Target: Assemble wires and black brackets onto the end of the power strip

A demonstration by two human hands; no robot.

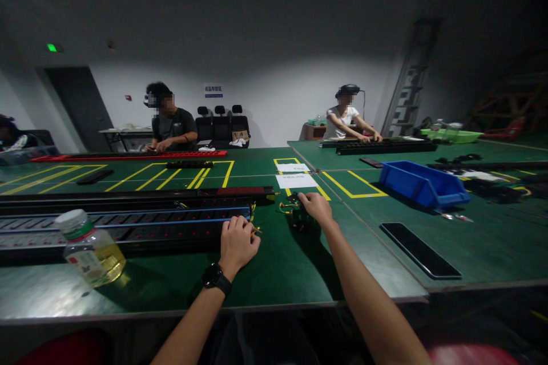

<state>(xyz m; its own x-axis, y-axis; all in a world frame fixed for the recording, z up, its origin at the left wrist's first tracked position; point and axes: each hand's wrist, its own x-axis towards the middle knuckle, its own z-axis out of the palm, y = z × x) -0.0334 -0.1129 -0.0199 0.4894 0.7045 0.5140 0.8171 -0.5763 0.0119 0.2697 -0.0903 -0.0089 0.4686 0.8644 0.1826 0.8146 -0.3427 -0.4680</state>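
My left hand [240, 244], with a watch on its wrist, has its fingers curled over the right end of a long black strip [171, 232]. This strip has rows of small red dots and a blue edge. Yellow and green wires [253, 212] stick out of that end, some close to my fingers. To the right, my right hand [315, 208] is closed in a pinch on a small black part [298, 218] just above the table. Thin yellow-green wires [282, 207] trail from it toward the strip. My fingers hide part of its shape.
A bottle [92, 251] of yellow liquid stands in front of the strips at left. At right lie a phone [419, 250] and a blue bin [422, 185]. Paper sheets [295, 181] lie beyond my right hand. Two people [173, 125] work across the green table [282, 279].
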